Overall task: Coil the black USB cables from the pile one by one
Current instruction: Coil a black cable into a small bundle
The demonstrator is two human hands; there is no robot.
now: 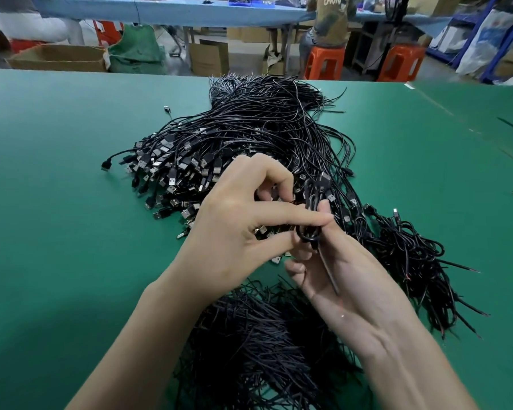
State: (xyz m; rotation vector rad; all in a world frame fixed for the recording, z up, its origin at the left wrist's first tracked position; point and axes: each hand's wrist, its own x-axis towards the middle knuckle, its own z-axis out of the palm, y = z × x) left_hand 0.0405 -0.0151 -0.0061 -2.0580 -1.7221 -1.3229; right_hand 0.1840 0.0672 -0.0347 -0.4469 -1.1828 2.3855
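The black USB cable is folded into a small loop, right at the front edge of the big pile of black cables. Both hands hold it. The left hand pinches the loop between its thumb and first finger. The right hand grips the loop too, with its thumb pressed on it. The cable's thin tail runs down across the palm.

The pile is a floppy heap on the smooth green table. Its cables are thin and round. Each has a flat black plug with a shiny metal tip. The plugs bunch up on the pile's left and front sides.

Just right of the pile lies a smaller heap of looped cables, with stiff tails poking out. In front of the pile, under the wrists, lies a bunch of short thin black strands.

Behind the pile, past the table edge, sits an open brown cardboard box. I cannot tell what is in it. Beside the box is a soft green sack. Further behind the pile, a person sits on an orange plastic stool at a long blue table.
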